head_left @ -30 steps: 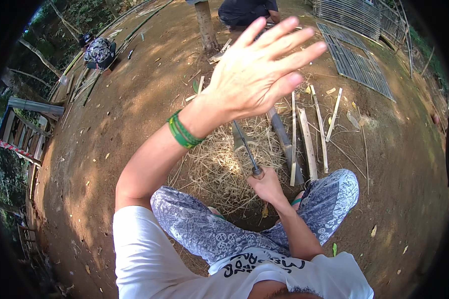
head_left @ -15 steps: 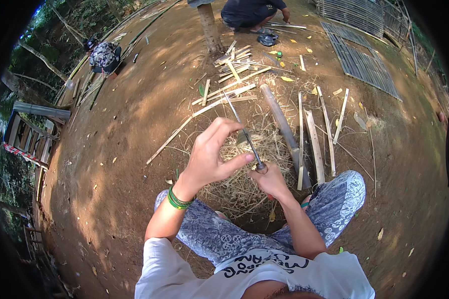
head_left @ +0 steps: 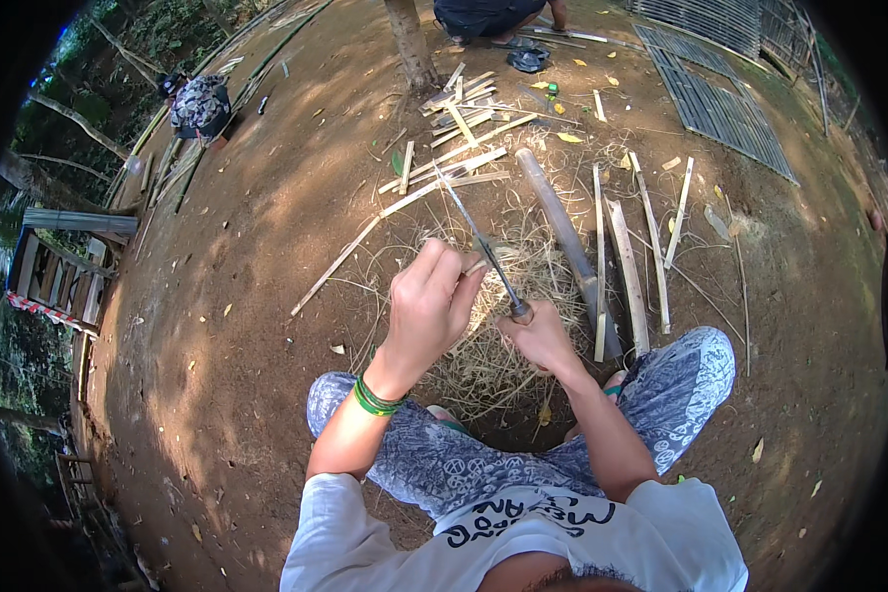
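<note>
the right hand (head_left: pixel 543 340) keeps a closed grip on the handle of a knife (head_left: pixel 483 247), blade pointing away over a heap of shavings (head_left: pixel 483 365). the left hand (head_left: pixel 429 306) pinches a thin bamboo strip (head_left: pixel 476 266) against the blade. split bamboo slats (head_left: pixel 627 271) lie just beside on the dirt ground (head_left: pixel 247 296).

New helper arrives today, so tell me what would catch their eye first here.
At the centre, the right hand grips a long knife, blade pointing away, while the left hand pinches a thin bamboo strip against it. Below lies a heap of pale shavings; split bamboo slats lie on the dirt to the right.
</note>
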Tool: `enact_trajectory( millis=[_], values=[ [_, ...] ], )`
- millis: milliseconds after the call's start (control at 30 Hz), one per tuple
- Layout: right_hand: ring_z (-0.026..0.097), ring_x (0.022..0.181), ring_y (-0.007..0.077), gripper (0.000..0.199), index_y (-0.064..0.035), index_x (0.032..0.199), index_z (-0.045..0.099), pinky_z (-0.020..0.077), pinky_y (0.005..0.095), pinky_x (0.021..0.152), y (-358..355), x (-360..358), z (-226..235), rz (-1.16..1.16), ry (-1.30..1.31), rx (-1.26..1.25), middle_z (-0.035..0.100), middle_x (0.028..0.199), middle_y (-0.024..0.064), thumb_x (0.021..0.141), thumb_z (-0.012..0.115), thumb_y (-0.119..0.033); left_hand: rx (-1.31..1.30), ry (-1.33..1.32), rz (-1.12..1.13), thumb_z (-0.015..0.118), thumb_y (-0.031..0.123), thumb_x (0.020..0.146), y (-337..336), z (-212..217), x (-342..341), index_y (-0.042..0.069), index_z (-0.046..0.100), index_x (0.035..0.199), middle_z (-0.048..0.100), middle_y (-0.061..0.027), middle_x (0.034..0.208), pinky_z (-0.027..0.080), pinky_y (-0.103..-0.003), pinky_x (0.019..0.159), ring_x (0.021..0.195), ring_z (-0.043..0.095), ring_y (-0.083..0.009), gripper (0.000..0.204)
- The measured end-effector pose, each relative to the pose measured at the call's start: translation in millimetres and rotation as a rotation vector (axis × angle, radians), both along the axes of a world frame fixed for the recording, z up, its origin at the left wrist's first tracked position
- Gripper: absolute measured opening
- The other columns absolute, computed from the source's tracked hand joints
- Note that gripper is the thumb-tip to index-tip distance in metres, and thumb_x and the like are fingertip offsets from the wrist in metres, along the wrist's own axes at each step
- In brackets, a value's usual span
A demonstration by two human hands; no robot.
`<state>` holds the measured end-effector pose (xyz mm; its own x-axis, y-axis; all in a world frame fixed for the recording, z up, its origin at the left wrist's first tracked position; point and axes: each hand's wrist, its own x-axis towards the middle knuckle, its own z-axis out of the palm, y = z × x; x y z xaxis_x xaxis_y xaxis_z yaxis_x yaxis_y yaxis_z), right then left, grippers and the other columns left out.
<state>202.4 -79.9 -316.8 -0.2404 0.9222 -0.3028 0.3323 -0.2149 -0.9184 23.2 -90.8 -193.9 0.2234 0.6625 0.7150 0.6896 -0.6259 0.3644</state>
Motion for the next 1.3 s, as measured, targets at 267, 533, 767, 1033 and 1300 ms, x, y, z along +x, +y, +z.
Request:
enact_trajectory(
  millis=[267,533,767,1033,1300],
  values=[
    [0.062,0.061,0.0232,0.019,0.0036,0.077,0.064,0.0483,0.0409,0.061,67,-16,-65,-0.049,-0.207,-0.043,0.066,0.068,0.0161,0.081,0.066,-0.015,0.065,-0.03,0.071,0.077,-0.003,0.082,12,6,-3,-0.003,0.062,0.086,0.06,-0.013,0.079,0.049,-0.031,0.059,0.067,0.062,-0.023,0.016],
    [0.057,0.059,0.0216,0.022,-0.0006,0.078,0.067,0.044,0.0424,0.059,45,-17,-32,0.081,-0.205,-0.025,0.062,0.065,0.0102,0.084,0.072,-0.021,0.13,-0.135,0.135,0.077,-0.001,0.084,10,37,-12,-0.002,0.051,0.081,0.049,-0.009,0.073,0.046,-0.028,0.057,0.062,0.052,-0.017,0.027],
    [0.039,0.042,0.0085,0.029,-0.0128,0.07,0.048,0.0311,0.0281,0.041,54,-20,-46,0.214,0.515,-0.601,0.046,0.055,-0.0031,0.09,0.069,-0.01,0.116,-0.146,0.208,0.077,0.001,0.086,14,25,-33,-0.001,0.047,0.081,0.046,-0.0088,0.074,0.042,-0.028,0.054,0.06,0.048,-0.0163,0.03],
    [0.064,0.065,0.0303,0.017,0.0053,0.078,0.068,0.0506,0.0468,0.065,66,-56,-120,-0.063,-0.168,-0.047,0.065,0.07,0.021,0.081,0.064,-0.011,0.102,-0.121,0.192,0.076,-0.001,0.086,13,24,-29,-0.001,0.047,0.081,0.046,-0.0091,0.075,0.046,-0.028,0.057,0.063,0.048,-0.0174,0.03],
    [0.04,0.046,0.0117,0.023,-0.0096,0.076,0.052,0.0378,0.0314,0.047,141,-42,-128,0.28,0.136,-0.565,0.042,0.054,-0.0019,0.093,0.066,-0.016,0.068,-0.233,0.278,0.076,0.0,0.086,44,30,-57,-0.002,0.051,0.08,0.051,-0.0112,0.073,0.045,-0.032,0.054,0.059,0.055,-0.0211,0.026]
  ],
)
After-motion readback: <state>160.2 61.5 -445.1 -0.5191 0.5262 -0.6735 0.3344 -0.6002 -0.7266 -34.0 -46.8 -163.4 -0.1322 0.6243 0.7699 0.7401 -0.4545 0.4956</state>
